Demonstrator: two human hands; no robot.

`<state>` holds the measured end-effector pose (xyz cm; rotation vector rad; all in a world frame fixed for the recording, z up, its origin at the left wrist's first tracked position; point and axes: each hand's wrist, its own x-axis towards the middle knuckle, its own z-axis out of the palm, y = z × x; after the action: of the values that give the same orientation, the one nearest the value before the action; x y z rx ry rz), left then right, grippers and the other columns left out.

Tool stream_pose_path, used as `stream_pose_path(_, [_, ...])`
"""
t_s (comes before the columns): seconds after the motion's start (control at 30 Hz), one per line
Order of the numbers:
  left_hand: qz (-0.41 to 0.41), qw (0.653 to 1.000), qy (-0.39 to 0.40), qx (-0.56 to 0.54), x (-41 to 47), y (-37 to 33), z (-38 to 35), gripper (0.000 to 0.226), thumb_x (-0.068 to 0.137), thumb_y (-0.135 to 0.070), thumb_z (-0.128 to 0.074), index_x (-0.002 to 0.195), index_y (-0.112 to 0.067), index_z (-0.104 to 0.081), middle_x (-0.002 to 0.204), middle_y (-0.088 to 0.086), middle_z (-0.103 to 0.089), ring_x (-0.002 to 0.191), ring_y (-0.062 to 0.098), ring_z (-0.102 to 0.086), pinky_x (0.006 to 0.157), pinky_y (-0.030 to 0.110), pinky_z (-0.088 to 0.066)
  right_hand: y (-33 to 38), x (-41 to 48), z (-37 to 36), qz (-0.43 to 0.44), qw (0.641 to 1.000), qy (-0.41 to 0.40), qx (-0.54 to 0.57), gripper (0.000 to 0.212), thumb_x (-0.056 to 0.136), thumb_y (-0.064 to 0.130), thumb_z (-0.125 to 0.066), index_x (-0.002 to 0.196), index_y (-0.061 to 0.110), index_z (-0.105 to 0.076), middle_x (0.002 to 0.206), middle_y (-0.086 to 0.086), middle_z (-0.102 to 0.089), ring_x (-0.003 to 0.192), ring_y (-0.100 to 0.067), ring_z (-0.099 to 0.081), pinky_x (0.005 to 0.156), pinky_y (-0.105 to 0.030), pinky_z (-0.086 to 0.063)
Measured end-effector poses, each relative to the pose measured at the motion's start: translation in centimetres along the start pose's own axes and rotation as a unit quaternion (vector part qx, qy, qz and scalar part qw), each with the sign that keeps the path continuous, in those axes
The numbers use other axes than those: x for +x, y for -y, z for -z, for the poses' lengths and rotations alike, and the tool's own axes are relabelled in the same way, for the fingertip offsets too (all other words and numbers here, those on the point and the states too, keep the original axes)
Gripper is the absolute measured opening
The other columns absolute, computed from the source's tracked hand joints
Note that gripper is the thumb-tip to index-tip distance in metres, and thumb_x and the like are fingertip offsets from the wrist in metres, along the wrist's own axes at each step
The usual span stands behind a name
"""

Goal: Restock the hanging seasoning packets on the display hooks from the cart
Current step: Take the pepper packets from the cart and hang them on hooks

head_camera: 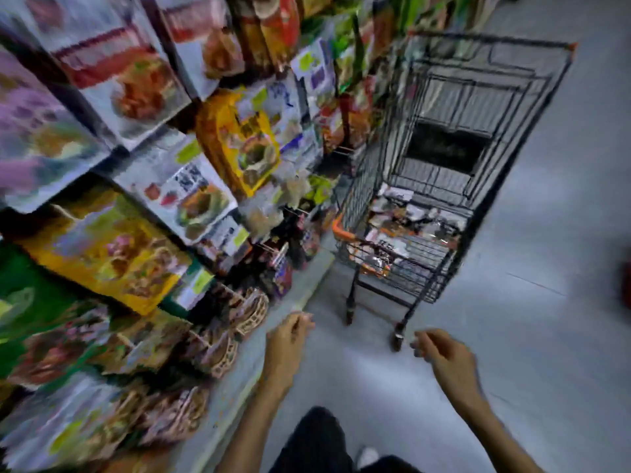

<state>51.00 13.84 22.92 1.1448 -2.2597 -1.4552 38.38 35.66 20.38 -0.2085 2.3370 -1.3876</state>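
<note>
Overall, labels on hanging packets (pixel 239 138) beside cart (pixel 362 189) blur beyond reading.

Left hand (pixel 290 331), right hand (pixel 440 353) — loosely curled

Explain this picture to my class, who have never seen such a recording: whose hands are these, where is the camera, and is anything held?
No machine here: a person wears one wide-angle camera on the head, looking forward and down, so the picture bends and blurs. The left hand and right hand reach forward, fingers loosely curled, and seem to hold nothing. Ahead, on the grey floor, stands a black wire cart with loose packets lying in its basket. To the left, seasoning packets hang in rows on the display.
</note>
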Motion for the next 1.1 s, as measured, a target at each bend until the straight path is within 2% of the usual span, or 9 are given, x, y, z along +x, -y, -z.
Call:
stream_pose_path(0.03, [-0.01,1.0,0.008,0.009,1.0,-0.3,-1.0,0.019,0.096,-0.007,-0.049,0.088,-0.011,-0.066,0.08,0.001,-0.066,0.072,0.012,-0.06,0.07,0.011,-0.044,-0.6,0.6,0.7,-0.009,1.0,-0.007,-0.007,0.019,0.093,0.014,-0.058,0.078,0.022,-0.067,0.073,0.003,-0.073,0.071,-0.013,-0.069,0.072,-0.033,-0.053])
stream_pose_path(0.1, [-0.009,0.999,0.04,0.011,3.0,-0.8,-2.7,0.017,0.097,-0.01,-0.049,0.092,-0.018,-0.063,0.083,-0.001,-0.068,0.081,0.016,-0.064,0.079,0.027,-0.051,-1.1,2.0,1.5,-0.028,0.999,-0.021,-0.017,0.018,0.092,0.015,-0.059,0.081,0.028,-0.067,0.073,0.009,-0.072,0.069,0.0,-0.068,0.067,-0.019,-0.052])
stream_pose_path(0.17, [-0.019,0.997,0.066,0.03,5.7,-1.4,-4.3,0.016,0.097,-0.016,-0.049,0.096,-0.021,-0.064,0.087,0.001,-0.069,0.086,0.02,-0.065,0.078,0.036,-0.051,-1.6,4.0,1.9,-0.052,0.998,-0.039,-0.02,0.013,0.091,0.015,-0.06,0.087,0.023,-0.069,0.074,0.01,-0.072,0.068,0.005,-0.066,0.063,-0.008,-0.048])
stream_pose_path(0.33, [-0.081,0.985,0.109,0.11,15.7,-3.6,-8.1,0.025,0.097,-0.022,-0.049,0.114,-0.012,-0.065,0.103,0.0,-0.069,0.095,0.015,-0.062,0.081,0.031,-0.05,-0.7,11.5,1.8,-0.096,0.991,-0.085,-0.025,0.01,0.092,0.014,-0.059,0.092,0.02,-0.067,0.079,0.011,-0.071,0.07,0.008,-0.065,0.063,-0.002,-0.044])
stream_pose_path(0.43, [-0.106,0.977,0.139,0.122,22.1,-5.8,-9.7,0.024,0.098,-0.019,-0.047,0.113,-0.012,-0.064,0.103,-0.002,-0.067,0.094,0.014,-0.061,0.079,0.024,-0.044,0.9,16.2,1.4,-0.124,0.985,-0.12,-0.011,0.013,0.093,0.014,-0.056,0.091,0.019,-0.068,0.078,0.009,-0.072,0.07,0.008,-0.065,0.063,-0.005,-0.045])
stream_pose_path(0.6, [-0.116,0.964,0.189,0.146,31.6,-7.9,-13.4,0.028,0.1,-0.023,-0.044,0.115,-0.012,-0.064,0.106,-0.001,-0.066,0.096,0.012,-0.059,0.084,0.028,-0.046,3.0,24.2,-0.2,-0.158,0.976,-0.148,-0.002,0.017,0.096,0.017,-0.054,0.088,0.016,-0.069,0.08,0.004,-0.072,0.076,-0.001,-0.066,0.065,-0.009,-0.044])
stream_pose_path(0.77, [-0.113,0.943,0.239,0.204,38.6,-6.0,-19.0,0.028,0.1,-0.026,-0.044,0.114,-0.013,-0.064,0.09,0.004,-0.067,0.078,0.014,-0.059,0.063,0.02,-0.037,2.0,31.6,-3.3,-0.167,0.974,-0.151,0.007,0.013,0.095,0.015,-0.055,0.092,0.016,-0.068,0.074,0.009,-0.067,0.07,-0.002,-0.065,0.058,-0.005,-0.045])
stream_pose_path(0.93, [-0.034,0.937,0.251,0.243,43.8,-1.4,-24.4,0.026,0.099,-0.017,-0.042,0.102,-0.006,-0.066,0.089,0.014,-0.065,0.077,0.02,-0.054,0.06,0.027,-0.031,-3.4,38.7,-8.2,-0.23,0.969,-0.092,-0.02,0.018,0.096,0.017,-0.054,0.1,0.006,-0.068,0.089,-0.006,-0.071,0.078,-0.018,-0.064,0.069,-0.026,-0.048])
stream_pose_path(1.1, [0.073,0.915,0.269,0.292,47.2,4.0,-29.3,0.023,0.1,-0.009,-0.037,0.099,-0.001,-0.059,0.097,0.019,-0.061,0.08,0.02,-0.05,0.059,0.025,-0.035,-10.0,42.7,-12.9,-0.37,0.929,-0.008,-0.028,0.028,0.098,0.026,-0.05,0.111,0.004,-0.06,0.105,-0.013,-0.069,0.087,-0.019,-0.061,0.072,-0.025,-0.046])
